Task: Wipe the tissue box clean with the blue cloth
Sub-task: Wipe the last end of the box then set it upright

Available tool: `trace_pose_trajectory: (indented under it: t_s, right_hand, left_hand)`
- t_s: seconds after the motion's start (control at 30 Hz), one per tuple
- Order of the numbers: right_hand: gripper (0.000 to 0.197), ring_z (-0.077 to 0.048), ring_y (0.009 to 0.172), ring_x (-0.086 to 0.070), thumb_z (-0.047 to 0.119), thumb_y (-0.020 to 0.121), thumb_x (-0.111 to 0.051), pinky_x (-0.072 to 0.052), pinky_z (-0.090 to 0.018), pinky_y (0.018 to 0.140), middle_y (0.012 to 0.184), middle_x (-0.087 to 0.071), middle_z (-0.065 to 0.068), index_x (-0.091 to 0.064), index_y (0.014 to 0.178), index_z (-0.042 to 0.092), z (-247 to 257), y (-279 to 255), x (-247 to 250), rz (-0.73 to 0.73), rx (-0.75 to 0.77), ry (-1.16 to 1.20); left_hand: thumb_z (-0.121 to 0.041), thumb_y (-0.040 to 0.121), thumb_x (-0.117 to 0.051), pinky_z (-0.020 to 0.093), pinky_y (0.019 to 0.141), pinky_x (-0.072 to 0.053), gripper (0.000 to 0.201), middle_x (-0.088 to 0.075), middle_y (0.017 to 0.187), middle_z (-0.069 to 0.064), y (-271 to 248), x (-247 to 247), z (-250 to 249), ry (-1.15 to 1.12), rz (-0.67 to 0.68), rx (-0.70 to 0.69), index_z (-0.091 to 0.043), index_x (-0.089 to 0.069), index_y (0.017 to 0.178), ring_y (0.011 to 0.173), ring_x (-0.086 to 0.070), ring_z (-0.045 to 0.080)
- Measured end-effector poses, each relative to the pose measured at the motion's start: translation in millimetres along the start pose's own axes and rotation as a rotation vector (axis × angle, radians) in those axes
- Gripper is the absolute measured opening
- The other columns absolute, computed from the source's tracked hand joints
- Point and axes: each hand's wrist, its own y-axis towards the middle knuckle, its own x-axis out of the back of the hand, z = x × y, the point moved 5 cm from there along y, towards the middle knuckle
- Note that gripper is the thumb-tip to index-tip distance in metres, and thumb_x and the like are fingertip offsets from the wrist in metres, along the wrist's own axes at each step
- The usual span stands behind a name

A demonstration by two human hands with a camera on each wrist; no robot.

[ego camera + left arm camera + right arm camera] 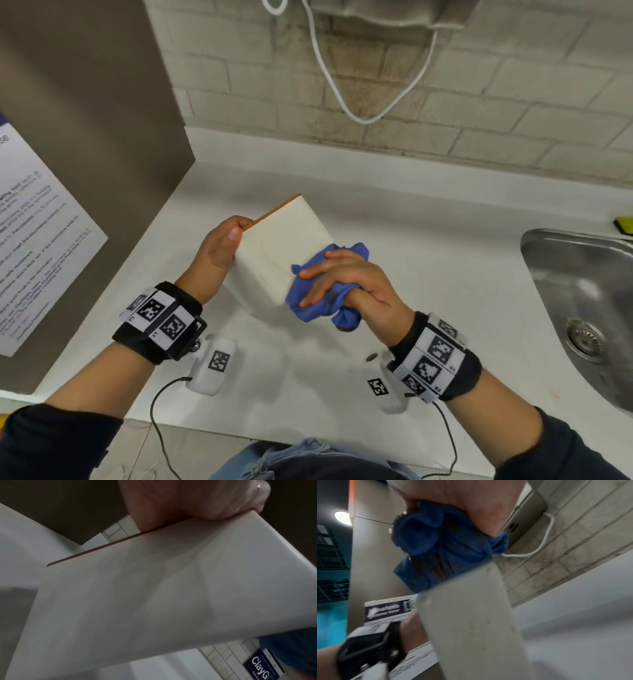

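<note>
The white tissue box (277,243), with an orange edge at its far end, is tilted up off the counter. My left hand (219,248) grips its left upper edge, thumb on the top face. In the left wrist view the tissue box (163,595) fills the frame under my left hand (197,500). My right hand (342,284) holds the bunched blue cloth (322,308) and presses it with straight fingers against the box's near right corner. The right wrist view shows the blue cloth (447,550) crumpled under my palm, above a narrow face of the tissue box (471,628).
The white counter (428,240) runs to a steel sink (582,308) at the right, with a yellow-green sponge (625,224) behind it. A brown panel with a printed notice (37,246) stands on the left. A white cable (342,96) hangs on the brick wall.
</note>
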Motion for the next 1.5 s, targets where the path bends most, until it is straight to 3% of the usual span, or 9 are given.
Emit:
trace_pose_trajectory:
  t_s: [0.1, 0.23, 0.43, 0.57, 0.83, 1.0, 1.37, 1.43, 1.5]
  right_hand:
    - [0.027, -0.018, 0.075, -0.062, 0.006, 0.069, -0.038, -0.048, -0.029, 0.075, 0.075, -0.070, -0.007, -0.062, 0.071, -0.006, -19, -17, 32, -0.157, -0.292, 0.139]
    - [0.017, -0.015, 0.066, -0.064, 0.014, 0.073, -0.046, -0.051, -0.022, 0.055, 0.076, -0.067, 0.002, -0.060, 0.083, 0.013, -22, -29, 66, -0.587, -0.379, 0.410]
    - [0.034, -0.017, 0.098, -0.064, 0.002, 0.091, -0.041, -0.052, -0.032, 0.091, 0.113, -0.058, -0.009, -0.040, 0.123, 0.016, -9, 11, 49, -0.697, -0.229, 0.750]
    - [0.047, -0.024, 0.121, -0.051, -0.006, 0.091, -0.040, -0.043, -0.044, 0.104, 0.134, -0.046, -0.013, -0.037, 0.130, 0.022, -19, 10, 30, -0.710, -0.308, 0.404]
    - [0.046, -0.022, 0.134, -0.036, 0.002, 0.087, -0.042, -0.029, -0.043, 0.112, 0.142, -0.038, -0.010, -0.037, 0.133, 0.006, -16, 4, 6, -0.383, -0.030, -0.038]
    - [0.055, -0.010, 0.133, -0.028, 0.013, 0.083, -0.055, -0.021, -0.018, 0.110, 0.145, -0.033, 0.002, -0.037, 0.135, 0.014, -14, 5, 6, -0.321, -0.058, -0.318]
    - [0.046, -0.020, 0.125, -0.046, -0.020, 0.066, -0.057, -0.038, -0.032, 0.106, 0.118, -0.060, -0.004, -0.065, 0.104, 0.004, 13, 23, -27, -0.179, 0.143, -0.102]
    - [0.044, -0.019, 0.123, -0.048, -0.019, 0.063, -0.057, -0.041, -0.034, 0.104, 0.115, -0.062, -0.006, -0.066, 0.101, 0.000, 18, 25, -31, -0.088, 0.162, -0.062]
    - [0.042, -0.021, 0.121, -0.050, -0.019, 0.063, -0.057, -0.042, -0.036, 0.103, 0.113, -0.065, -0.010, -0.067, 0.099, 0.000, 20, 29, -31, -0.008, 0.170, -0.041]
  left_hand:
    - [-0.090, 0.055, -0.041, 0.030, 0.081, -0.047, 0.072, -0.066, 0.088, -0.010, -7, 0, -4, -0.013, 0.004, -0.023, -0.029, -0.056, 0.089, 0.087, -0.060, 0.007]
    - [-0.094, 0.052, -0.035, 0.032, 0.080, -0.044, 0.079, -0.058, 0.095, -0.003, -15, -8, -13, 0.059, 0.058, -0.026, -0.027, -0.052, 0.093, 0.089, -0.056, 0.013]
    - [-0.092, 0.053, -0.038, 0.039, 0.083, -0.042, 0.078, -0.055, 0.096, 0.002, -18, -20, -17, 0.058, 0.085, -0.042, -0.026, -0.051, 0.090, 0.092, -0.053, 0.021]
    - [-0.091, 0.057, -0.037, 0.033, 0.077, -0.041, 0.073, -0.056, 0.092, -0.002, -19, -19, -14, 0.095, 0.103, -0.053, -0.027, -0.052, 0.088, 0.085, -0.053, 0.010]
    - [-0.089, 0.057, -0.041, 0.037, 0.078, -0.041, 0.061, -0.058, 0.091, -0.002, -16, -18, -10, 0.050, 0.102, -0.013, -0.035, -0.054, 0.084, 0.085, -0.054, 0.015]
    - [-0.088, 0.058, -0.041, 0.047, 0.081, -0.043, 0.058, -0.058, 0.092, 0.001, -13, -18, -10, 0.061, 0.096, -0.019, -0.037, -0.053, 0.083, 0.089, -0.054, 0.022]
    - [-0.071, 0.077, -0.041, 0.020, 0.078, -0.044, 0.045, -0.068, 0.081, -0.016, 0, -8, -2, 0.032, 0.060, 0.012, -0.028, -0.053, 0.088, 0.076, -0.058, -0.012]
    - [-0.042, 0.090, -0.038, 0.029, 0.083, -0.044, 0.019, -0.060, 0.089, -0.011, -3, -10, -5, 0.045, 0.118, 0.038, -0.032, -0.053, 0.089, 0.082, -0.058, -0.006]
    - [-0.050, 0.082, -0.043, 0.035, 0.085, -0.045, 0.023, -0.061, 0.088, -0.006, -2, -11, -7, -0.012, 0.151, 0.064, -0.034, -0.059, 0.086, 0.085, -0.059, 0.009]
